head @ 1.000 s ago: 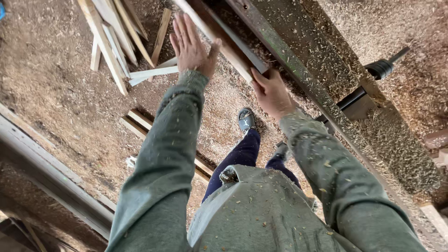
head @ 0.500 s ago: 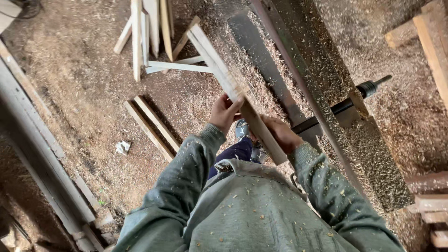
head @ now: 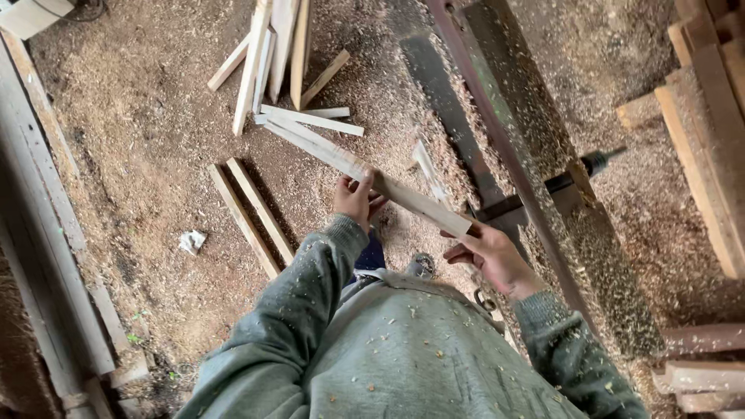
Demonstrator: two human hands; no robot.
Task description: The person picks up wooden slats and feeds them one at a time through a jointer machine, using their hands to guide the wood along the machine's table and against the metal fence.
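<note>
Slat [head: 365, 172] now lower (sawdust floor [head: 140, 140]), both hands.

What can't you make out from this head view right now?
- Right hand palm: hidden under the wooden strip.
- Left hand fingertips: behind the strip.
- Feet: mostly covered by the person's torso; one shoe shows.
- Stacked planks: cut off by the right edge.
</note>
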